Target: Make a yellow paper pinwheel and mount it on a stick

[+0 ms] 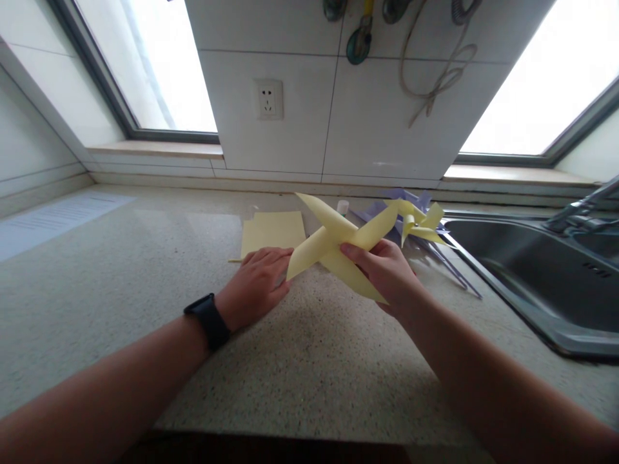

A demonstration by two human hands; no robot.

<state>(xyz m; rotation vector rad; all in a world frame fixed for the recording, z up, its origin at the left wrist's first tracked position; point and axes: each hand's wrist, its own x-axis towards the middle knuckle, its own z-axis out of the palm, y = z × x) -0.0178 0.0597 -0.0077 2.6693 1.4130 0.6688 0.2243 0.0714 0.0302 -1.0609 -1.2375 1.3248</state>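
Note:
A yellow paper pinwheel with its blades folded to the centre is held above the counter. My right hand pinches it near the middle, thumb on top. My left hand, with a black watch on the wrist, lies on the counter with its fingers stretched out. Those fingers reach the near edge of some yellow paper sheets; one pinwheel blade hides part of the fingertips. By the sheets' lower left corner shows the end of a thin yellow stick. Behind the pinwheel stands a small white-capped tube.
Finished yellow and purple paper pinwheels with purple sticks lie by the steel sink at right. A printed sheet rests at far left. On the tiled wall are a socket and a hanging cord.

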